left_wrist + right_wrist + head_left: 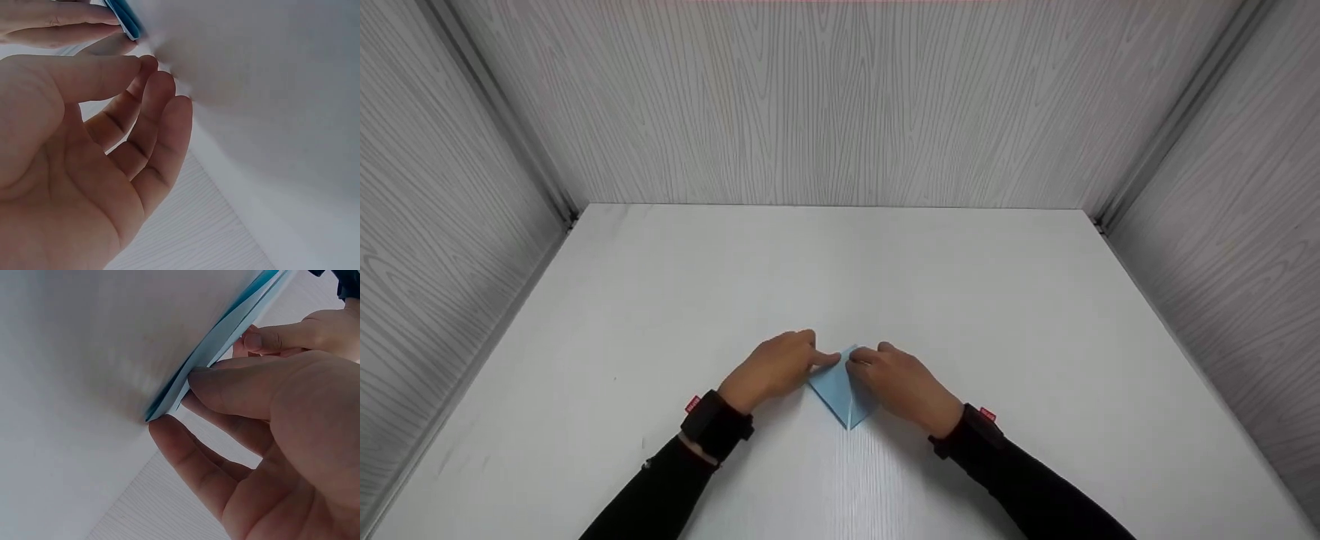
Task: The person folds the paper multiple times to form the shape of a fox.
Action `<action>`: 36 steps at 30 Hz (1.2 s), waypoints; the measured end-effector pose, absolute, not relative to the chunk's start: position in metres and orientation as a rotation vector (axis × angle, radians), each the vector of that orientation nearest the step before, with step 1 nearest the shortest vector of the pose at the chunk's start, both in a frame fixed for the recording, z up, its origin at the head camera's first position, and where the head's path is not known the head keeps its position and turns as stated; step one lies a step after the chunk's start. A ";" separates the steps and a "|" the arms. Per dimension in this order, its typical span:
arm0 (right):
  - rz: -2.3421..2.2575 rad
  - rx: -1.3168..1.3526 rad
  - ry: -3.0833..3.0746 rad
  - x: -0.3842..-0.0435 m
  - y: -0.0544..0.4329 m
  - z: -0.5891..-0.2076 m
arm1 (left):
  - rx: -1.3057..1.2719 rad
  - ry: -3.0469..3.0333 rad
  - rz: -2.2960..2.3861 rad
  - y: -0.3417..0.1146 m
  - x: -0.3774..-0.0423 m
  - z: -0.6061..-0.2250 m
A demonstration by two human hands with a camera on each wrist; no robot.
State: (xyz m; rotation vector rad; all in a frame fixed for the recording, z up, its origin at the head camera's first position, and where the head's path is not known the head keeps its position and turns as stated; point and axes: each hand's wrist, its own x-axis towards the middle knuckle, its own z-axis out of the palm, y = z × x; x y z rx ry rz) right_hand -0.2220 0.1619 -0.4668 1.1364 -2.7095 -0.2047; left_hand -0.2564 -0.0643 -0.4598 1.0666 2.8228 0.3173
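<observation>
A small piece of light blue paper (832,391), folded to a kite shape with a slit down its middle, is between the hands on the table (847,277). My right hand (904,382) pinches the right part of the folded paper (205,351) between thumb and fingers; its layers stand slightly apart. On the left, my left hand (784,365) reaches its extended thumb over the paper's upper left side. In the left wrist view, the fingers of my left hand (107,140) are loosely bent near a paper corner (130,25). The paper's left corner is hidden.
Grey wood-grain panels stand behind the table (832,105), on its left (442,247) and on its right (1230,247). Black bands wrap the left wrist (717,425) and the right wrist (975,435), below them dark sleeves.
</observation>
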 end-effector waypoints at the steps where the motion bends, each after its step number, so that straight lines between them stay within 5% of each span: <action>1: -0.204 1.135 -2.711 -0.222 0.162 -0.467 | 1.071 2.821 0.307 -0.066 -0.256 -0.460; 36: -0.176 1.134 -2.692 -0.220 0.160 -0.469 | 1.204 2.914 0.268 -0.106 -0.219 -0.463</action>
